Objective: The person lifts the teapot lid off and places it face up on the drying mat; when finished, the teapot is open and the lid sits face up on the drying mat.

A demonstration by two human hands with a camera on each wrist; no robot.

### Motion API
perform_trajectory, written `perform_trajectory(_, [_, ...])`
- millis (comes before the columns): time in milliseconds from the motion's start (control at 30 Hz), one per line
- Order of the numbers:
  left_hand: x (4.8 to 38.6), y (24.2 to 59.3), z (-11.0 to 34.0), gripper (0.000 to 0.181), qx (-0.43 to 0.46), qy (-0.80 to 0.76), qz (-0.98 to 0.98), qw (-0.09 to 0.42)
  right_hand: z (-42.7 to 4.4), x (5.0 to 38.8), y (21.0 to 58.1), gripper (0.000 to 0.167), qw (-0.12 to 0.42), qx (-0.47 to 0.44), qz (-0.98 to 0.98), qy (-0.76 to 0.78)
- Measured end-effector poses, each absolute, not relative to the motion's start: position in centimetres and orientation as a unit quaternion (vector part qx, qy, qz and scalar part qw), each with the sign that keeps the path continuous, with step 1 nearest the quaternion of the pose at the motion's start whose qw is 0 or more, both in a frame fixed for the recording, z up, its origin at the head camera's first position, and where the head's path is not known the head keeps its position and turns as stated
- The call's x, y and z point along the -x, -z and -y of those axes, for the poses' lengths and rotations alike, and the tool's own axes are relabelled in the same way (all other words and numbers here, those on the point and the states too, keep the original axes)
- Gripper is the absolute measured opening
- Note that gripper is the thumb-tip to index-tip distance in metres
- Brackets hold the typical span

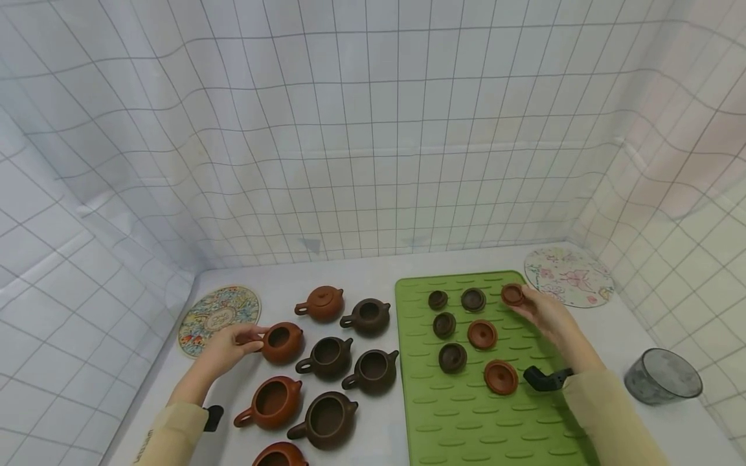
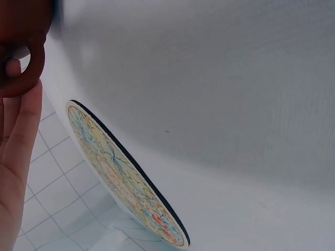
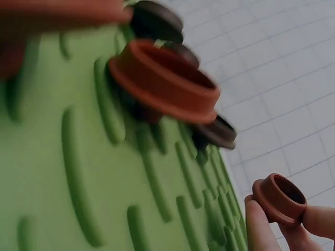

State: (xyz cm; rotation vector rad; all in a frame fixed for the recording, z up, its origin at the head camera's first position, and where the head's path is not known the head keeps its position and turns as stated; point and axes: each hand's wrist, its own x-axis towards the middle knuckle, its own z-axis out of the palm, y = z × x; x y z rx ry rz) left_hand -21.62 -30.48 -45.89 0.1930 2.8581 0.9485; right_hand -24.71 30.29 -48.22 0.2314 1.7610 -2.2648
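By its loop handle, my left hand (image 1: 228, 346) grips a lidless reddish-brown teapot (image 1: 278, 353); in the left wrist view the fingers (image 2: 23, 125) meet its handle (image 2: 37, 68). My right hand (image 1: 548, 314) pinches a small reddish-brown teapot lid (image 1: 513, 295) at the far right corner of a green ridged mat (image 1: 466, 421). The right wrist view shows that held lid (image 3: 280, 198) with its hollow rim side up, between thumb and fingertips. Two more reddish lids (image 1: 500, 377) and several dark brown lids (image 1: 452, 358) lie on the mat.
Several lidless teapots, dark (image 1: 324, 419) and reddish (image 1: 269, 402), stand around the held one. One reddish teapot (image 1: 324, 304) at the back has its lid on. Round patterned mats lie at left (image 1: 201, 317) and right (image 1: 568, 277). A grey glass cup (image 1: 662, 377) stands far right.
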Motion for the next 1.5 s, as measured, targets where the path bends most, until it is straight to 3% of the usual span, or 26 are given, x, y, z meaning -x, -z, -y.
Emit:
perform_trajectory(100, [21.6,46.0,30.5,0.025,-0.057,-0.314,-0.946,0.063,-30.2,25.4,48.6,0.059,0.129,-0.093,-0.679,0.716])
perform_trajectory(167, [21.6,46.1,30.5,0.025,-0.058,-0.312,-0.946,0.063,-30.2,25.8,48.8,0.064,0.127,-0.103,-0.723,0.671])
perform_trajectory(400, [21.5,45.9,30.5,0.026,-0.054,-0.312,-0.947,0.06,-29.5,26.8,49.3,0.053,0.083,-0.132,-0.844,0.513])
perform_trajectory(667, [21.5,46.0,30.5,0.027,-0.052,-0.309,-0.948,0.065,-29.1,27.0,49.1,0.044,0.061,-0.134,-0.871,0.469])
perform_trajectory(1100, [21.3,45.9,30.4,0.027,-0.067,-0.309,-0.947,0.055,-28.9,27.2,48.1,0.053,0.084,-0.106,-0.904,0.405])
perform_trajectory(1500, [21.0,45.1,30.2,0.029,-0.069,-0.303,-0.949,0.06,-27.8,27.2,45.6,0.051,0.068,-0.07,-0.923,0.371])
